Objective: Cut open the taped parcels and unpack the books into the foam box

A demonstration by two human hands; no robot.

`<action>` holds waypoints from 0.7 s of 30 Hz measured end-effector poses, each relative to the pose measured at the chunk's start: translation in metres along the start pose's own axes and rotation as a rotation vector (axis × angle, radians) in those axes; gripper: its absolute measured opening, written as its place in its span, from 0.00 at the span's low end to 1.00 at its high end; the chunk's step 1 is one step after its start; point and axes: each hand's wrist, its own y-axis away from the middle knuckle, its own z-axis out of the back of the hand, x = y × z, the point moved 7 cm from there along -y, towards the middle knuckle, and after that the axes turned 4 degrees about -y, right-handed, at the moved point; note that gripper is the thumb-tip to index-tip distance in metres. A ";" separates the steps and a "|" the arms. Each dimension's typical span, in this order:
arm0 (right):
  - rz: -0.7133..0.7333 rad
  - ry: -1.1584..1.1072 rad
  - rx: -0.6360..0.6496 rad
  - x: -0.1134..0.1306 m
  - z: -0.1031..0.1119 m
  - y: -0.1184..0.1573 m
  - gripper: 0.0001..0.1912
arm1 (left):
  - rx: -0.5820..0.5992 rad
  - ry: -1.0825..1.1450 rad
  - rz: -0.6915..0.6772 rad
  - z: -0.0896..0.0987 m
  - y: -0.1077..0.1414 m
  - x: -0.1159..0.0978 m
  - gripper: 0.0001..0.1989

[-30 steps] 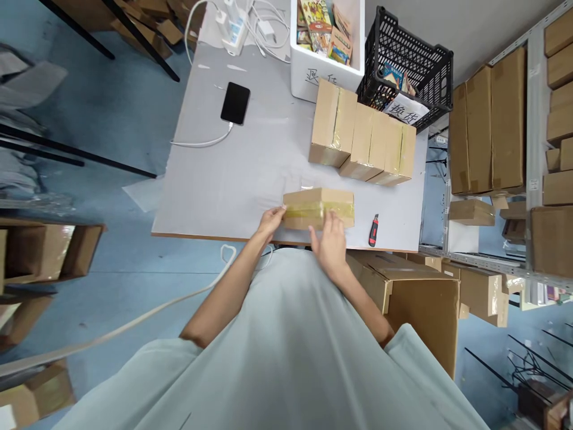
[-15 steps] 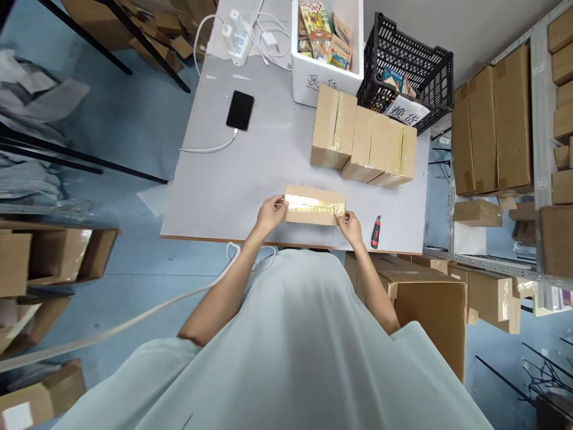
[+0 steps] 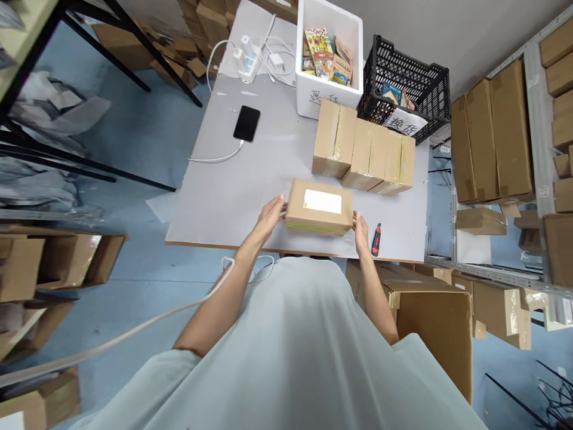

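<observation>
A sealed cardboard box (image 3: 295,206) with a white label (image 3: 322,202) on its top face is near the front edge of the table. My left hand (image 3: 270,216) is at its left end, fingers stretched along that side and partly hidden. At the right end, my right hand (image 3: 360,232) has its fingertips against the cardboard. The box is held between the two hands. Just right of my right hand lies a red and black box cutter (image 3: 376,240). Yellowish tape shows along the lower front side of the box.
Several taped cardboard boxes (image 3: 333,137) stand in a row behind. Farther back are a white foam bin (image 3: 329,103) and a black plastic crate (image 3: 405,77) with packets inside. A phone (image 3: 246,123) on a cable and a power strip (image 3: 249,64) lie at left.
The box has been turned over: its taped face was up, and now the labelled face is up. Both hands have gone from pinching its edges to lying against its ends. The view has shifted slightly.
</observation>
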 end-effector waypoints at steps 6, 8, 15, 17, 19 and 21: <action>-0.077 -0.017 0.007 -0.043 0.002 0.001 0.38 | 0.016 -0.076 0.032 -0.009 -0.001 0.036 0.37; -0.073 0.019 0.016 -0.054 -0.001 0.000 0.35 | 0.025 -0.087 0.071 -0.009 -0.001 0.052 0.35; -0.078 0.049 0.036 -0.066 -0.005 -0.006 0.30 | 0.029 -0.090 0.120 -0.005 -0.002 0.080 0.34; -0.091 0.041 0.040 -0.066 -0.005 -0.006 0.30 | 0.028 -0.090 0.130 -0.009 -0.004 0.085 0.34; -0.104 0.026 0.034 -0.067 -0.005 -0.006 0.30 | 0.017 -0.095 0.140 -0.013 -0.005 0.087 0.33; -0.119 0.005 0.007 -0.065 -0.002 -0.008 0.30 | -0.015 -0.113 0.145 -0.014 -0.009 0.086 0.32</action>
